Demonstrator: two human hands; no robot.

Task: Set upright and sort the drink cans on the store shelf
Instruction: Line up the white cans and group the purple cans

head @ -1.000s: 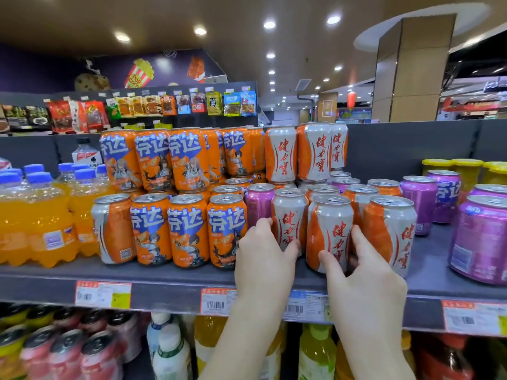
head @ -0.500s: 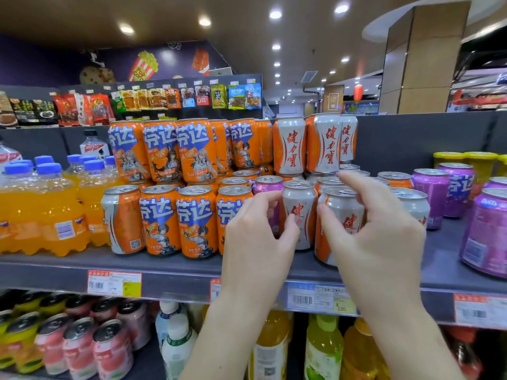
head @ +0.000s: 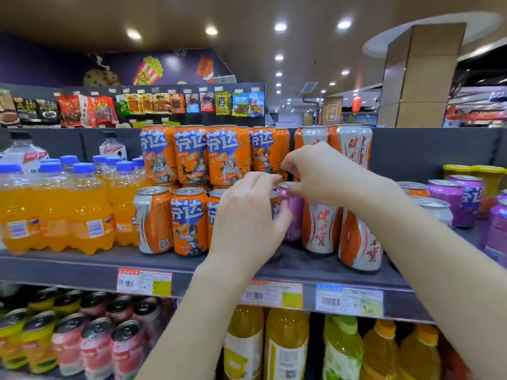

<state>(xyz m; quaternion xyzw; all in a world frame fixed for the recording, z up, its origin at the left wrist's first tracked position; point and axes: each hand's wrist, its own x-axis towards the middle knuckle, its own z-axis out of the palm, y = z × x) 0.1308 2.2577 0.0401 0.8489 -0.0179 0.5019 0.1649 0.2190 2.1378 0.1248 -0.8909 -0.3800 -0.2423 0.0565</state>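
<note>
Both risen from the shelf edge, the right hand (head: 323,171) pinches the top of the purple metal can (head: 295,218), probably to pull it out, while the left hand (head: 244,223) grips the adjacent orange metal can (head: 275,207) steady.

Okay, what I can actually read: the orange cans (head: 189,218) all say 芬达 in big white characters on blue, front row and the stack behind alike. Same 芬达 on a purple can (head: 470,197) toward the right end of the shelf (head: 82,266). The white cans (head: 319,229) have red 健力宝 running down the side. The popcorn picture (head: 146,74) on the back wall says POP CORN. The blue price tag (head: 349,303) on the shelf's front edge reads 3.80. The other tags (head: 144,282) and snack packs (head: 153,104) are too blurry.
</note>
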